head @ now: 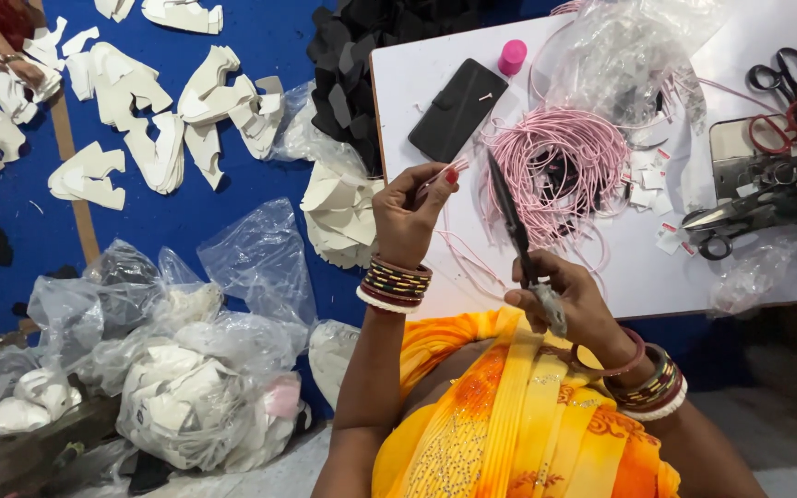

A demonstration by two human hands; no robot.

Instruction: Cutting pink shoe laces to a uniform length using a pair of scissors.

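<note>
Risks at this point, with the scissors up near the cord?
1. The long dark scissors in the right hand point up beside the left hand pinching a thin pink cord; fingers might get nicked.
2. The tangled pink cord pile could snag or drag paper tags.

clear plastic bags [186, 387] of white cut pieces sit piled on the floor, another crumpled clear bag [634, 55] on the white table, with what look like small white-and-red tags [649, 180] beside it.
</note>
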